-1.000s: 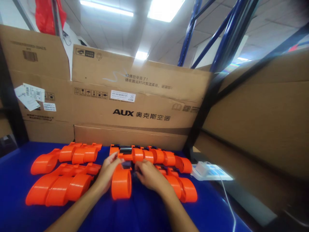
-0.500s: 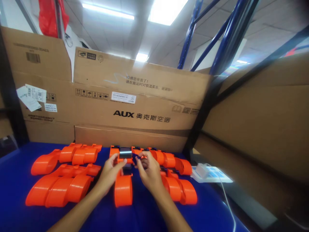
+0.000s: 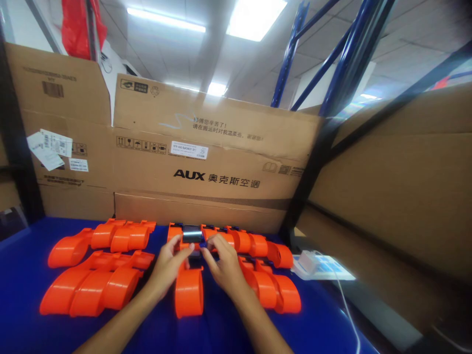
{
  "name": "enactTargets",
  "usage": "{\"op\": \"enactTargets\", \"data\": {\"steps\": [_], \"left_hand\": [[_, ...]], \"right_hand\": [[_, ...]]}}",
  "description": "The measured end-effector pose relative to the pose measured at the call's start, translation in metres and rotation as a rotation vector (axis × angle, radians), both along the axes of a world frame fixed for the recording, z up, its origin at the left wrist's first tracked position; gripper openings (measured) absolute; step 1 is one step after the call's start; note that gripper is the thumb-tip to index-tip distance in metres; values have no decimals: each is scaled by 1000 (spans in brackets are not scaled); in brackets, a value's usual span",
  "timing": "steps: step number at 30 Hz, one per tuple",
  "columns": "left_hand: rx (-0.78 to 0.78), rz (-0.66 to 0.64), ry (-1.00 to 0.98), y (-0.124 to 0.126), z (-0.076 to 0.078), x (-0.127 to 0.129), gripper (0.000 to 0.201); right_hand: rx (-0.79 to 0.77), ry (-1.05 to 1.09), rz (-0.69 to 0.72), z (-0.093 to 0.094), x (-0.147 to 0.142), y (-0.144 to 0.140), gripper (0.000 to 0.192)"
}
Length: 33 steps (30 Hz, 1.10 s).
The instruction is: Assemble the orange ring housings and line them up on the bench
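My left hand is closed on the left side of an orange plastic part, its thumb near the lower edge. On top of that part sits a dark, shiny, ribbed block. My right hand pinches a small dark blue piece against the block's right side. Fingers hide much of the held part. Just in front lies a curved orange plastic part on the blue table surface.
Several curved orange parts lie in two rows on the left. More orange parts, some with dark pieces on them, lie on the right. A white adapter with a cable sits at the right edge. Cardboard walls the back.
My right hand has moved slightly left, bringing the small blue piece against the side of the held part. My left hand stays in place.
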<state>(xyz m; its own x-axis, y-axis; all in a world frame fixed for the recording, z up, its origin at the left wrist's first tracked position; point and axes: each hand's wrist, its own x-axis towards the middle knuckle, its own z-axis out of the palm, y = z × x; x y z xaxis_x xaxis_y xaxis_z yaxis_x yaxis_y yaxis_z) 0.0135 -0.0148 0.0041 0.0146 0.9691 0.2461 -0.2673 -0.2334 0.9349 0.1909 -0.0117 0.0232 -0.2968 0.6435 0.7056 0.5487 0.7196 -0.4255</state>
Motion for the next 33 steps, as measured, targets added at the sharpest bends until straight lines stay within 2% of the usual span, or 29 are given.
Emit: {"op": "enactTargets", "data": {"steps": [3, 7, 10, 13, 16, 18, 20, 22, 26, 29, 33], "left_hand": [[-18, 4, 13, 1, -2, 0, 44], [-31, -2, -7, 1, -3, 1, 46], [-58, -29, -87, -1, -1, 2, 43], [-119, -87, -178, -2, 2, 1, 47], [-169, -174, -210, -3, 4, 0, 65], [-209, -253, -212, -6, 5, 1, 77], [-243, -329, -212, -11, 8, 1, 81], [-259, -385, -214, -17, 12, 2, 77], [-233, -475, -221, -28, 21, 2, 65], [-228, -436, -189, -26, 19, 3, 55], [-226, -367, -126, -15, 10, 5, 57]], "right_hand": [[-29, -111, 23, 3, 1, -1, 17], [-48, -127, 39, 6, 0, -5, 17], [-71, -65, 64, 10, 1, -8, 15], [-122, 132, 108, 12, 2, -8, 13], [-275, 371, 163, 14, 1, -7, 16], [-410, 423, 231, 16, 0, -6, 25], [-510, 424, 311, 17, -1, -6, 31], [-563, 437, 353, 17, -1, -6, 34], [-584, 476, 326, 12, -4, -4, 35], [-567, 461, 312, 7, -8, -2, 35], [-548, 440, 357, 4, -10, -1, 33]]}}
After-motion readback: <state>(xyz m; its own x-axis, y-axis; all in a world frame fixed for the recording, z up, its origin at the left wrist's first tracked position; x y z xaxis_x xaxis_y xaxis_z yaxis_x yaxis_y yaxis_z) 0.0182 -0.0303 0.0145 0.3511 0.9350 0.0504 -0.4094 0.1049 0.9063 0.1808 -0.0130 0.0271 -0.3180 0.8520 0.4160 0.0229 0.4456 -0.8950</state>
